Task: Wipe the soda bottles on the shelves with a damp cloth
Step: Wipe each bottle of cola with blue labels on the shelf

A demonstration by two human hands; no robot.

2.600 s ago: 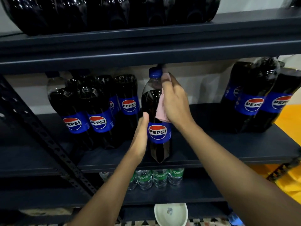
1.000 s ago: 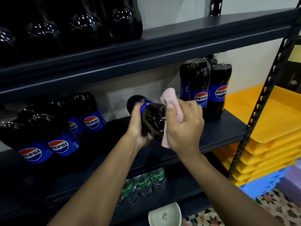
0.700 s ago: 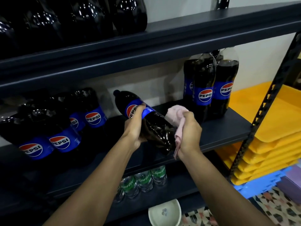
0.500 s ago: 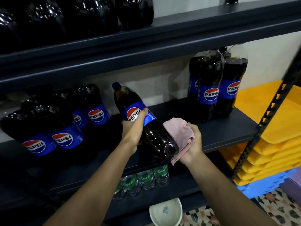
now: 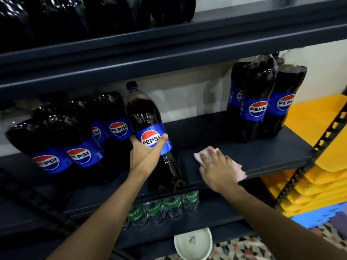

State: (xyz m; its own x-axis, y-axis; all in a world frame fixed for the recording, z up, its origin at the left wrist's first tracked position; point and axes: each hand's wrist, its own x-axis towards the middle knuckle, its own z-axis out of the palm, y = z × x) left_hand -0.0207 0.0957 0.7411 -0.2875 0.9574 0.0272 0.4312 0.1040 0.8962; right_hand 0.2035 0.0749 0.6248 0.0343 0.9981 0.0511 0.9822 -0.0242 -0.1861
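A large Pepsi bottle (image 5: 144,117) with a blue cap and blue label stands tilted near the front edge of the dark middle shelf (image 5: 262,152). My left hand (image 5: 145,152) grips it around the label. To its right, my right hand (image 5: 217,166) lies flat on a pink cloth (image 5: 239,170), pressing it onto the shelf surface. A shrink-wrapped pack of Pepsi bottles (image 5: 71,139) stands at the left of the same shelf. Another pack (image 5: 262,98) stands at the right.
Dark bottles (image 5: 90,14) fill the upper shelf. Small Sprite bottles (image 5: 165,207) sit on the lower shelf. A white bowl (image 5: 193,244) rests below on a patterned floor. Stacked yellow trays (image 5: 319,177) lie beyond the perforated upright post (image 5: 319,147) at right.
The bottle went from tipped on its side to nearly upright on the shelf. My right hand left the bottle's base and laid the cloth flat on the shelf to the right.
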